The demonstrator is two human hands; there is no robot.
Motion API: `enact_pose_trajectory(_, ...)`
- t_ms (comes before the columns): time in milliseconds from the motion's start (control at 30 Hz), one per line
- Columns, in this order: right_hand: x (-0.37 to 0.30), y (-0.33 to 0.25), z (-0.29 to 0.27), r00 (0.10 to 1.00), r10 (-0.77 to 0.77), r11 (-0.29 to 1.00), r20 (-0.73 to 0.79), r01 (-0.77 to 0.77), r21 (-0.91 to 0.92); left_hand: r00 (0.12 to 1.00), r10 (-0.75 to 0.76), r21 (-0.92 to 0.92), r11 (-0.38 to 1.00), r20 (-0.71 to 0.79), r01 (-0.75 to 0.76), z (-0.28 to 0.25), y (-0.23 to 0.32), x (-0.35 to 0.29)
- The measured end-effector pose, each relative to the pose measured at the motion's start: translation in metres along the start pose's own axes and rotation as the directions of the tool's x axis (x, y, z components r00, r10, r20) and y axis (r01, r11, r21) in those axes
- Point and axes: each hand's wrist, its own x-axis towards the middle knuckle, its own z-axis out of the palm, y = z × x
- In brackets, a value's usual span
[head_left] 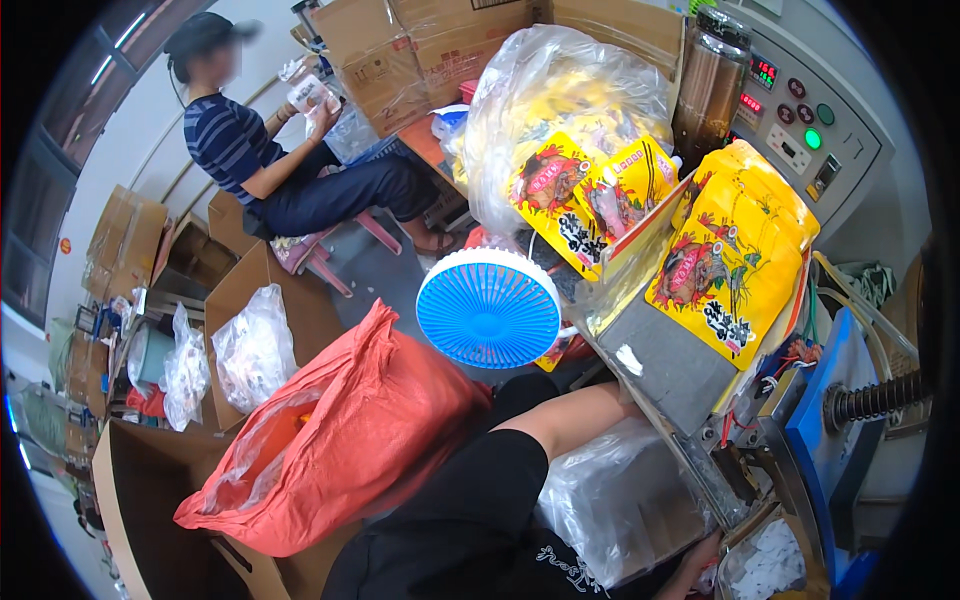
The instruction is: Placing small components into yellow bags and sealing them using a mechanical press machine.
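Note:
Neither my left hand nor my right hand can be made out. A bare limb (pixel 585 412) comes out of my black clothing (pixel 440 530) and passes beneath the worktop (pixel 655 365); its far end is hidden. More bare skin (pixel 697 568) shows low on the right, too little to tell which part of me it is. On the worktop lies a thick stack of yellow printed pouches (pixel 735 260), the top one face up. Further left, loose yellow pouches (pixel 590 200) lean against a big clear bag (pixel 530 85) full of more. A blue-and-white fan (pixel 488 310) stands before me.
A red sack (pixel 340 430) gapes at the left beside open cartons (pixel 150 520). Clear plastic (pixel 620 500) bulges under the worktop. At right are a blue machine part with a spring (pixel 870 400), a control panel (pixel 800 110) and a dark bottle (pixel 712 75). A co-worker (pixel 230 140) sits far left, holding a package.

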Motion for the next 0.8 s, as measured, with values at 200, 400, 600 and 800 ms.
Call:
enact_pose_trajectory(200,-0.003,-0.005,-0.005,0.987,-0.161,0.969,-0.002,0.158,-0.189,0.992,-0.023,0.055,0.998,-0.124,0.030,0.004,-0.005,-0.032)
enact_pose_trajectory(400,-0.007,-0.010,-0.010,0.968,-0.203,0.925,0.148,0.239,-0.294,0.972,-0.053,0.075,0.995,-0.230,0.072,0.033,0.009,-0.063)
enact_pose_trajectory(600,-0.049,-0.032,-0.017,0.890,-0.431,0.831,0.149,0.456,-0.319,0.934,-0.083,0.100,0.987,-0.348,0.125,0.039,0.015,-0.074)
enact_pose_trajectory(800,-0.150,-0.074,0.017,0.427,-0.747,0.387,0.509,0.903,-0.188,0.889,-0.095,0.146,0.973,-0.448,0.178,0.034,0.019,-0.081)
